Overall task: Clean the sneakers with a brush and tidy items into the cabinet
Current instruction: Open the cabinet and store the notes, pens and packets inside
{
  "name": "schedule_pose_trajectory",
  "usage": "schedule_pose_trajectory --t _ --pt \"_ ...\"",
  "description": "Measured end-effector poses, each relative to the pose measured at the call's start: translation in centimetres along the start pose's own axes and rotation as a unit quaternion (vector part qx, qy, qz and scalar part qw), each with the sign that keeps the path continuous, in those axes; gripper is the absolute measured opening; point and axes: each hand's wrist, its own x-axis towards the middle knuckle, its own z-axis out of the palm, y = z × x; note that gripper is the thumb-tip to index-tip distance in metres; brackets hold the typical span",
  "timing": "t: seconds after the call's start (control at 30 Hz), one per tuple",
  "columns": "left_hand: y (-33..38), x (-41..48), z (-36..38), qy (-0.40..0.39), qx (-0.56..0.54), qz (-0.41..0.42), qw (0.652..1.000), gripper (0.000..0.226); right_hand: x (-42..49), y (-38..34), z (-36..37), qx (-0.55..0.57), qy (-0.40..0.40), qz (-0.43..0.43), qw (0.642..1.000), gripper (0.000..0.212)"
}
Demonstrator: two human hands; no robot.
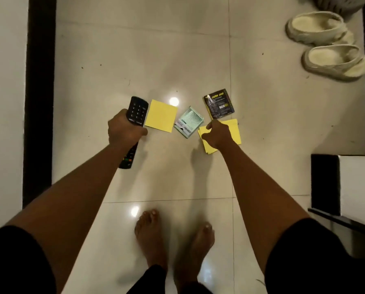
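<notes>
1. Standing on bare feet [151, 234] on the tiled floor [177, 49], the person bends forward and reaches both arms down, so all small items lie ahead of the toes.
2. To the right of the right arm stands a white and black piece of furniture, probably the cabinet [357, 183]. It is near enough to receive the items, but I see no door from this angle.
3. The left hand [124, 130] is closed around the middle of the remote [137, 110]. The keypad end comes out ahead of the fist and the other end behind it. I think the middle hold keeps it balanced.
4. The right hand [216, 134] has its fingers curled on the left edge of some loose yellow sheets [234, 132] and pinches them. They are fanned, so taking one edge seems a way to gather them. I cannot tell if they are off the floor.
5. Between the two hands lie a yellow pad [161, 115], just beside the remote, and a green packet [189, 122], just left of the right hand. Both are flat and untouched.
6. Just ahead of the right hand lies a black notebook [218, 103], its near corner at the sheets.
7. Far ahead and to the right of the right hand, the sneakers [319, 28] stand side by side, well apart from both hands. No brush is visible, so I judge that tidying is the present step.
</notes>
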Motion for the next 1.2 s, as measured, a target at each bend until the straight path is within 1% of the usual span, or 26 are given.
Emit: schedule_pose_trajectory --t 0.07,0.13,0.17,0.23,0.27,0.3,0.37,0.43,0.5,0.53,0.6,0.63,0.67,0.7,0.73,0.77,0.83,0.9,1.0,1.07,1.13,1.2 --pt "-0.4 1.6 0.4 -0.01 0.08 0.032 0.996 0.045 2.1 0.1 1.2 -0.047 0.028 -0.041 0.998 0.045" --pt "-0.4 3.8 1.5 -0.024 0.128 0.061 0.99 0.041 4.8 -0.2 3.0 -0.127 0.044 -0.11 0.985 0.062" --pt "-0.4 5.0 2.2 -0.033 0.149 0.082 0.985 0.04 6.1 -0.5 3.4 -0.194 0.049 -0.154 0.968 0.069" --pt "-0.2 7.0 3.9 -0.057 0.19 0.138 0.97 0.038 8.0 -0.9 4.2 -0.348 0.051 -0.232 0.907 0.075" --pt "0.0 7.8 4.5 -0.068 0.207 0.165 0.962 0.035 8.5 -1.1 4.4 -0.408 0.047 -0.255 0.875 0.076" --pt "0.2 8.6 5.3 -0.076 0.224 0.189 0.953 0.032 9.1 -1.3 4.5 -0.445 0.039 -0.261 0.856 0.078" --pt "0.2 10.0 6.5 -0.086 0.257 0.224 0.936 0.033 10.1 -1.6 4.5 -0.466 0.035 -0.259 0.845 0.085" --pt "0.5 10.8 7.4 -0.103 0.291 0.239 0.921 0.053 10.4 -2.0 4.2 -0.472 0.047 -0.277 0.835 0.085" --pt "0.9 11.2 8.0 -0.122 0.312 0.247 0.909 0.06 10.5 -2.1 3.7 -0.458 0.057 -0.301 0.834 0.074" --pt "1.2 11.1 8.2 -0.133 0.326 0.25 0.902 0.061 10.5 -1.9 3.3 -0.422 0.059 -0.306 0.851 0.065" --pt "1.5 10.9 8.6 -0.152 0.365 0.25 0.884 0.063 9.8 -1.0 2.0 -0.294 0.043 -0.296 0.908 0.051" --pt "1.7 10.9 8.7 -0.161 0.384 0.249 0.874 0.066 9.4 -0.2 1.1 -0.225 0.032 -0.29 0.93 0.048" --pt "1.8 10.9 8.9 -0.172 0.4 0.247 0.866 0.072 9.0 0.9 0.1 -0.182 0.021 -0.282 0.942 0.049" --pt "1.9 10.9 9.1 -0.179 0.414 0.246 0.858 0.078 8.7 2.3 -0.9 -0.166 0.003 -0.27 0.948 0.052" --pt "1.9 10.8 9.1 -0.18 0.43 0.247 0.85 0.081 8.3 3.8 -1.8 -0.177 -0.021 -0.251 0.951 0.058" --pt "1.8 10.9 9.2 -0.173 0.446 0.251 0.842 0.08 8.0 5.1 -2.4 -0.206 -0.048 -0.229 0.95 0.064" --pt "1.8 10.8 9.4 -0.152 0.462 0.265 0.832 0.071 7.9 7.6 -2.6 -0.244 -0.091 -0.202 0.944 0.074" --pt "1.8 10.7 9.6 -0.133 0.481 0.285 0.818 0.065 8.1 9.1 -1.8 -0.249 -0.097 -0.209 0.941 0.087" --pt "1.8 10.7 10.0 -0.12 0.52 0.312 0.786 0.066 8.7 9.8 -0.6 -0.305 -0.064 -0.238 0.92 0.101" --pt "1.9 10.5 10.0 -0.102 0.521 0.334 0.779 0.059 8.8 9.7 -0.3 -0.362 -0.018 -0.247 0.899 0.105" --pt "2.0 10.5 9.9 -0.083 0.505 0.348 0.785 0.05 8.7 9.5 -0.1 -0.413 0.014 -0.24 0.878 0.105" --pt "2.1 10.5 9.7 -0.062 0.48 0.347 0.803 0.046 8.5 9.1 0.0 -0.454 0.03 -0.229 0.86 0.102"
